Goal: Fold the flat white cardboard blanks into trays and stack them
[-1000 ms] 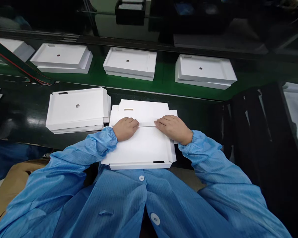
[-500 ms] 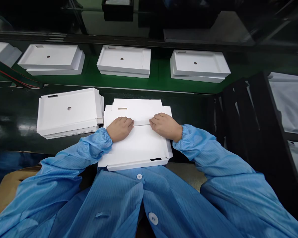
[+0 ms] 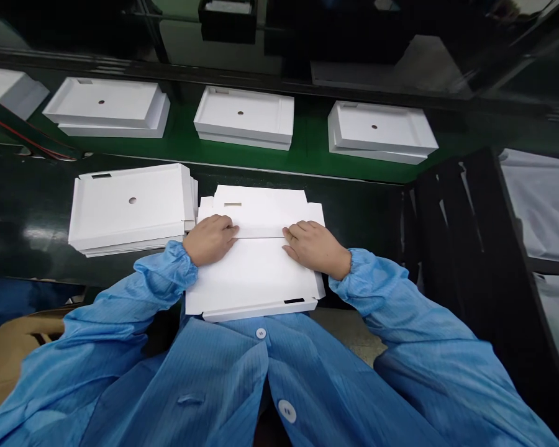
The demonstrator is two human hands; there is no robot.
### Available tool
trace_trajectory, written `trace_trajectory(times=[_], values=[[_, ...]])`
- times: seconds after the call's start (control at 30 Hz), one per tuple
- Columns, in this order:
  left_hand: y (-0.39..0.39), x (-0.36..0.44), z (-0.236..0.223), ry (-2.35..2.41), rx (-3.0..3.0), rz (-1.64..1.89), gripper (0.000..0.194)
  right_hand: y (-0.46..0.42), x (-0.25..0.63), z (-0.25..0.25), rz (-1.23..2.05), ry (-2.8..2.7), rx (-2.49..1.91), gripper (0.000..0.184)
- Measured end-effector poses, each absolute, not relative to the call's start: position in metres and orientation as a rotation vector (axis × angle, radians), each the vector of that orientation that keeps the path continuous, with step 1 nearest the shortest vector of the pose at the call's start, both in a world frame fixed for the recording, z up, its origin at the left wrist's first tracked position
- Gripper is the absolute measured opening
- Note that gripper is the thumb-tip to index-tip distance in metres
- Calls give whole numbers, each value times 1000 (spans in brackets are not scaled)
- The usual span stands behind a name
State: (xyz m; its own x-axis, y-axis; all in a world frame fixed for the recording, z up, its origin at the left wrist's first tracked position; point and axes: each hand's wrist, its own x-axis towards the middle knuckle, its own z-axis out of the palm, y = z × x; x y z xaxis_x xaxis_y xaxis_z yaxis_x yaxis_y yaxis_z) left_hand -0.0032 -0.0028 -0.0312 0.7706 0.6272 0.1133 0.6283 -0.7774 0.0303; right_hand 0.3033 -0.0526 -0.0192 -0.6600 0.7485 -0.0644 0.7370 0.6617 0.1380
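Dark, glossy bench (image 3: 28, 192) runs across the middle, pale light glare on its left part. Flat green strip surface (image 3: 310, 139) lies behind it. Shiny black panel (image 3: 298, 37) stands beyond; blurry shapes show in it, reflected or see-through, can't tell. Dark slanted post with thin red line (image 3: 13, 123) at left. Tall black partition-like structure (image 3: 479, 267) stands right. Dull grey-beige floor (image 3: 349, 335) shows below.

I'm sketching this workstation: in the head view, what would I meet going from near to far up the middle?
Blue coat, partly folded white carton, two stacked white boxes straight ahead, black box near the top edge.
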Motion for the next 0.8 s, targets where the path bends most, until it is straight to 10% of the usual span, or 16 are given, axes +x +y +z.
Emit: trace_trajectory(times=[0.5,0.8], values=[[-12,-26,-41,-922,-2960,-119,31,-34,224,-39,7,2912,1256,36],[-27,-23,-31,-964,-2955,27,39,-45,238,-48,-154,3014,1212,61]])
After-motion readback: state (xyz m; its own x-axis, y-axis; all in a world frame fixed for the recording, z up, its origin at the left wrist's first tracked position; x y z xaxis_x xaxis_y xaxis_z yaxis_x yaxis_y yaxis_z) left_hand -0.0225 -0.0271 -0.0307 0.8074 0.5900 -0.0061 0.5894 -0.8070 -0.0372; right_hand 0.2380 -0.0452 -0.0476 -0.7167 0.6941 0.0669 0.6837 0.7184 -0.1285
